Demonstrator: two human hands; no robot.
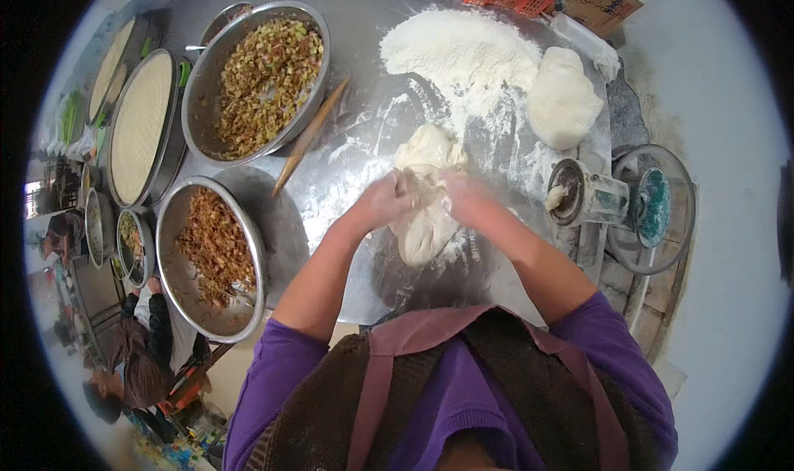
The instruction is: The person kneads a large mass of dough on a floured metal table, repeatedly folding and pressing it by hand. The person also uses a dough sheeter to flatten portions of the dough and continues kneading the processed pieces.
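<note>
A long piece of pale dough (428, 238) lies on the floured metal table (366, 285) in front of me. Both hands are on its middle, blurred by movement. My left hand (391, 199), its fingers curled, presses or grips the dough from the left side. From the right, my right hand (464, 197) does the same; its fingers are too blurred to make out. Beyond the hands the dough bulges into a rounded, folded lump. A heap of white flour (462, 49) is farther back, with a larger lump of dough (563, 99) to its right.
At left stand a metal bowl of chopped filling (192, 99), a bowl of browner filling (166, 272) and a round pan (139, 130). A wooden rolling pin (310, 137) lies beside them. A hand-wheel machine (598, 199) is at the right edge. A co-worker (142, 353) is at lower left.
</note>
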